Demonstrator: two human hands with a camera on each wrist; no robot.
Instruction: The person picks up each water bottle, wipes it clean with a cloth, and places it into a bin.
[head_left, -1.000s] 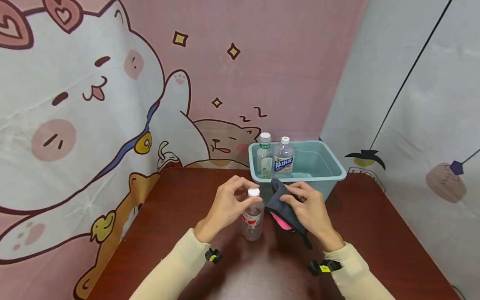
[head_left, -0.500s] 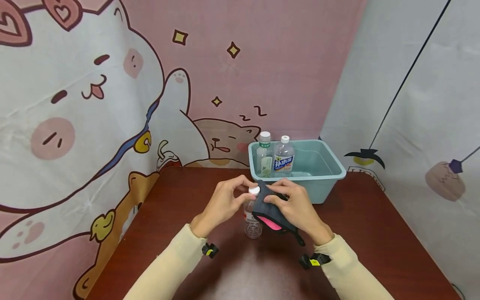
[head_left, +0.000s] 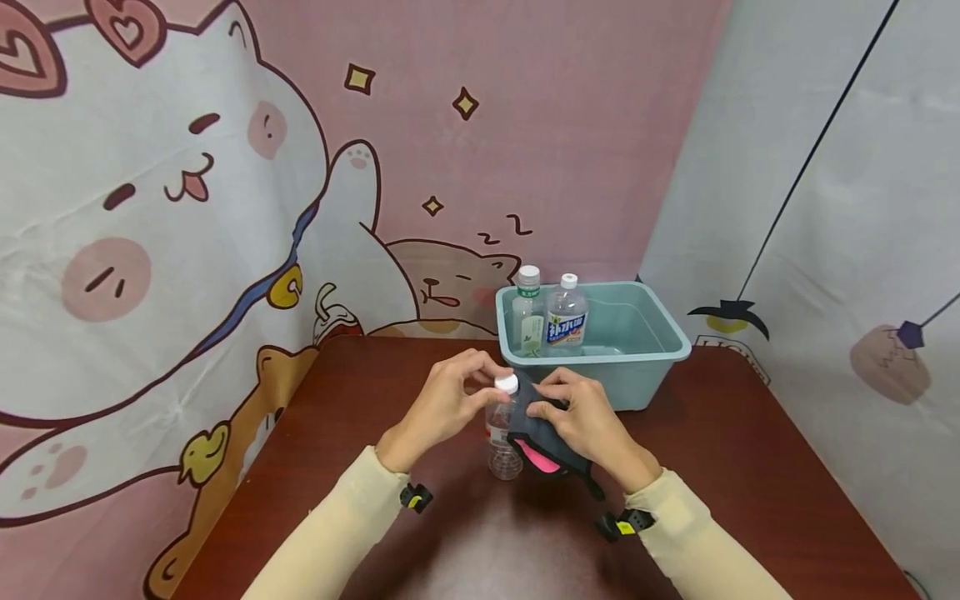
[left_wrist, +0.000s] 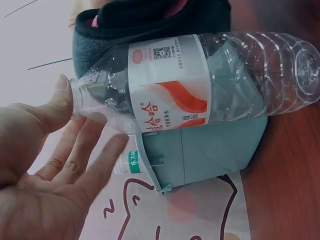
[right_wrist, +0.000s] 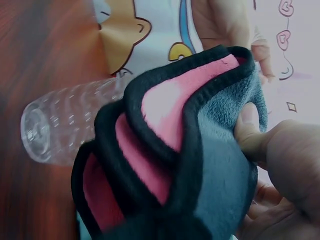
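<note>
My left hand [head_left: 446, 400] pinches the white cap [head_left: 507, 384] of a clear plastic water bottle [left_wrist: 170, 85] with a red-and-white label. The bottle is upright; whether its base touches the table I cannot tell. In my right hand [head_left: 585, 417] is a folded dark grey cloth [right_wrist: 220, 150] with black edging and pink lining, pinched between thumb and fingers. The cloth sits against or just beside the bottle's right side, hiding part of the neck and label in the head view. A black strap end hangs from the cloth.
Behind the hands stands a pale blue-green plastic bin [head_left: 637, 371]. It holds a bottle with a green-and-white label [head_left: 531, 321] and another with a blue label [head_left: 566, 321]. The brown table [head_left: 360, 375] meets a cartoon-printed curtain [head_left: 585, 150] at the back.
My right hand has brought the cloth leftward to the bottle's neck, then lowered it slightly. The left hand keeps its hold at the cap and has barely moved.
</note>
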